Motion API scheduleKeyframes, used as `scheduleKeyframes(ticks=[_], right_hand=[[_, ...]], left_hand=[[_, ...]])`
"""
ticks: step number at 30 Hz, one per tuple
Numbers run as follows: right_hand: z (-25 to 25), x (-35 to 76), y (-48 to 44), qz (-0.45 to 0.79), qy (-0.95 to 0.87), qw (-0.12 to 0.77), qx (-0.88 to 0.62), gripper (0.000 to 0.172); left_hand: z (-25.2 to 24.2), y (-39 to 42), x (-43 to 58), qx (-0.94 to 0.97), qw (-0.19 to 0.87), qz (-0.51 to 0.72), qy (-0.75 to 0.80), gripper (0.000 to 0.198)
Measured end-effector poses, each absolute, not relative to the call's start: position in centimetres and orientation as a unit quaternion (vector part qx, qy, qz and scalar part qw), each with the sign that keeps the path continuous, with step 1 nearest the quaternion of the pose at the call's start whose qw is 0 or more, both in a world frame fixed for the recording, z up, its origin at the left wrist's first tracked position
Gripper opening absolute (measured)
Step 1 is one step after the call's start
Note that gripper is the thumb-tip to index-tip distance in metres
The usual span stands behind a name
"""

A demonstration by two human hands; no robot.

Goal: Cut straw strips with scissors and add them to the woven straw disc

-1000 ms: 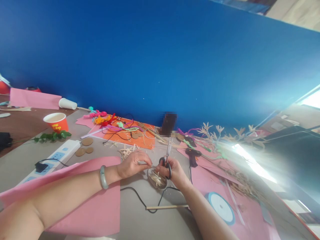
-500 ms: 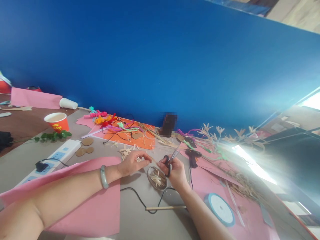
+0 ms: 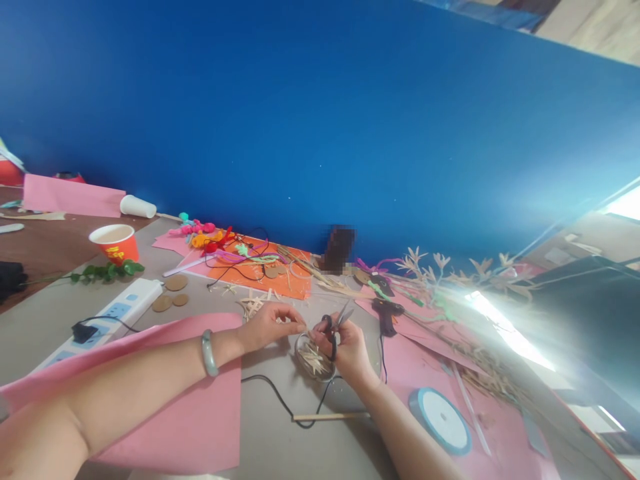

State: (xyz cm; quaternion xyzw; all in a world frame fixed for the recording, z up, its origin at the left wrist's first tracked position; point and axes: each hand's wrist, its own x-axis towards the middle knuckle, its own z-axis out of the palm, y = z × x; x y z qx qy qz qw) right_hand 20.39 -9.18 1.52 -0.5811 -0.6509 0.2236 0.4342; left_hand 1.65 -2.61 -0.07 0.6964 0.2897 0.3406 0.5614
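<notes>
My right hand is closed around black-handled scissors, their blades pointing up and away from the bowl. Its thumb and forefinger meet close to the fingertips of my left hand, which is pinched over a short pale strip, mostly hidden by the fingers. Just below both hands stands a small clear bowl holding several pale straw-like strips. More loose pale pieces lie behind my left wrist, which wears a pale green bangle.
Pink paper lies under my left forearm, beside a white power strip. A red paper cup stands at left. To the right are a black glue gun, a ribbon roll and dried stems. A stick and black cord lie in front.
My hands have come closer together, the fingertips now almost meeting over the bowl. The scissors have tipped slightly and shifted a little left; the strip between the hands shows less.
</notes>
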Motion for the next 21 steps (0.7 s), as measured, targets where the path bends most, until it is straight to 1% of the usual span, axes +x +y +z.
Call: scheduleKeyframes(ticks=[3,5,10,13,16,21], right_hand=[[2.0,20.6,-9.2,0.202,-0.653,0.421,-0.597,0.022],[2.7,21.0,-9.2,0.182,-0.666,0.391,-0.608,0.024],[4.1,22.4,-8.8,0.121,-0.727,0.248,-0.629,0.027],[4.1,22.7,-8.7,0.105,-0.753,0.193,-0.621,0.029],[3.9,22.8,-8.6,0.108,-0.772,0.165,-0.605,0.029],[3.6,22.7,-8.5,0.097,-0.776,0.156,-0.603,0.030]], left_hand=[[0.0,-2.6,1.7,0.688,0.566,0.359,0.278,0.025],[0.0,-2.4,1.7,0.662,0.576,0.385,0.284,0.025],[-0.1,-2.0,1.8,0.552,0.642,0.434,0.309,0.024],[-0.3,-1.9,1.8,0.491,0.676,0.449,0.317,0.027],[-0.5,-1.8,1.8,0.481,0.676,0.456,0.322,0.026],[-0.3,-2.0,1.8,0.483,0.675,0.457,0.321,0.024]])
